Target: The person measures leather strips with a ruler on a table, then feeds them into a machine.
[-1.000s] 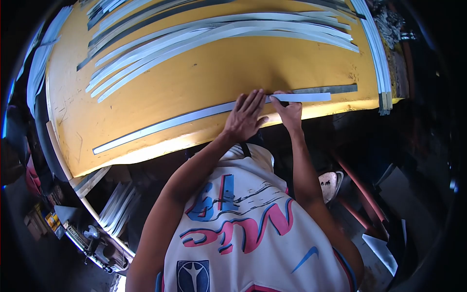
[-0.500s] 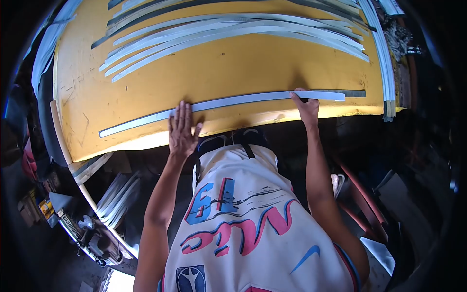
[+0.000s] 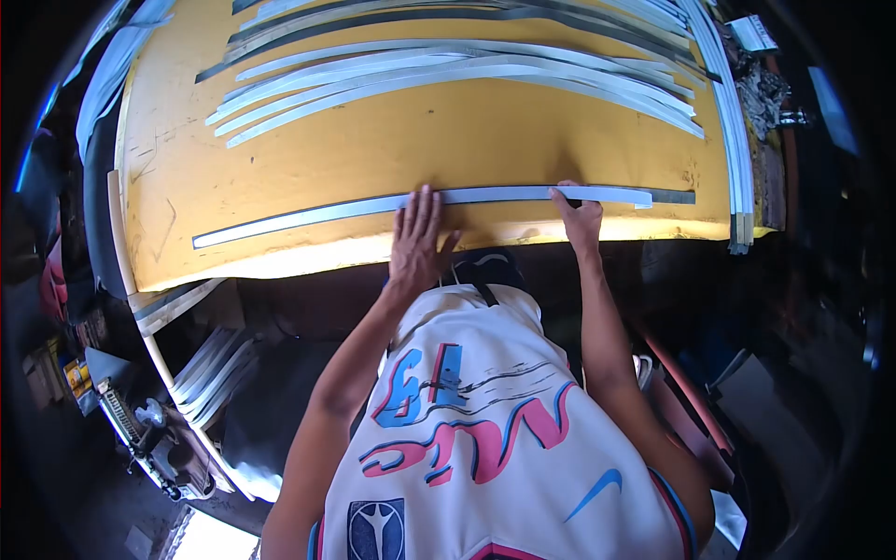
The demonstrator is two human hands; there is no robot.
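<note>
A long white strip (image 3: 504,194) lies over a dark strip (image 3: 676,197) near the front edge of the yellow-topped table (image 3: 327,173). The dark strip shows as a thin border and sticks out at the right end. My left hand (image 3: 418,245) rests flat across the white strip near its middle, fingers stretched out and thumb apart. Toward the right end, my right hand (image 3: 581,222) pinches the white strip between thumb and fingers. The white strip's right tip sits slightly off the dark strip beneath.
Several pale strips (image 3: 467,70) lie bunched farther back on the table, with dark strips (image 3: 411,21) behind them. More long strips (image 3: 737,140) hang over the right edge. Other pale strips (image 3: 213,378) are below at the left, beside a light-coloured rail (image 3: 173,373).
My left hand has slid right along the white strip, closer to my right hand. My right hand still pinches near the right end. The view has shifted slightly.
</note>
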